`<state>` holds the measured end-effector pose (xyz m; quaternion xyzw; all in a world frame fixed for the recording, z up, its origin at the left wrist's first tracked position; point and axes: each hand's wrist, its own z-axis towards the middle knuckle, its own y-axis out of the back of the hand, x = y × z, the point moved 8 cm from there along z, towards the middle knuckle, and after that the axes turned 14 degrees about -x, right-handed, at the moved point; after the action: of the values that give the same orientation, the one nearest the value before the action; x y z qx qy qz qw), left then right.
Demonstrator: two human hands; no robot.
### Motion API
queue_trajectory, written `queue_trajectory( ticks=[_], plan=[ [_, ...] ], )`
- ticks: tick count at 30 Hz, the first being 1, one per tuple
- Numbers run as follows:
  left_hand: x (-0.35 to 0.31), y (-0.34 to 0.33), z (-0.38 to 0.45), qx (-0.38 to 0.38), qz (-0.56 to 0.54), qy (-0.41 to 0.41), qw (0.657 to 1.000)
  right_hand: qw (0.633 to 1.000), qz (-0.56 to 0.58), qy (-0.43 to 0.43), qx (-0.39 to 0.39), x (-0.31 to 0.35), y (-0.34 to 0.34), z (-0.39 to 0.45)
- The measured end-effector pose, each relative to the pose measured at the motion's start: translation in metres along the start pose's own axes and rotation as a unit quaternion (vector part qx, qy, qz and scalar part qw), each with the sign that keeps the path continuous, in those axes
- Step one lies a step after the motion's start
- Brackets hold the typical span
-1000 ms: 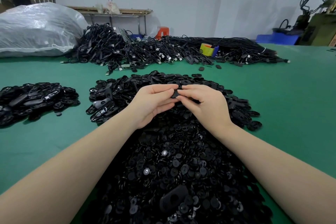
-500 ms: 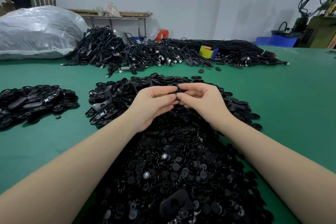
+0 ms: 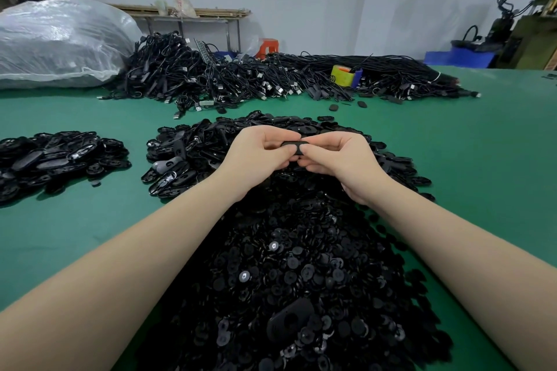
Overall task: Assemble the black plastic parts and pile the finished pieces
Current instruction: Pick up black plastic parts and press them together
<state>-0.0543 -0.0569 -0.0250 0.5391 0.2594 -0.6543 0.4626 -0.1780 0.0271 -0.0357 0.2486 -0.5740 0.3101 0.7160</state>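
My left hand and my right hand meet above the middle of the table, both pinching one small black oval plastic part between thumbs and fingers. Most of the part is hidden by my fingertips. Under my forearms spreads a big heap of small round black discs. Behind my hands lies a pile of oval black shells. A separate pile of black oval pieces sits at the left.
The green table carries a long heap of black cables at the back, with a yellow and blue box in it. A large clear plastic bag lies back left. Machinery stands far right.
Both hands have lifted slightly and stayed together on the part. My fingers have shifted their pinch on it.
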Motion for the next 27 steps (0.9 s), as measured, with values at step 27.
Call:
queue_trajectory(
  ticks=[27],
  plan=[
    [-0.008, 0.004, 0.006, -0.023, 0.112, -0.066, 0.991, 1.0, -0.011, 0.009, -0.013, -0.003, -0.001, 0.001]
  ],
)
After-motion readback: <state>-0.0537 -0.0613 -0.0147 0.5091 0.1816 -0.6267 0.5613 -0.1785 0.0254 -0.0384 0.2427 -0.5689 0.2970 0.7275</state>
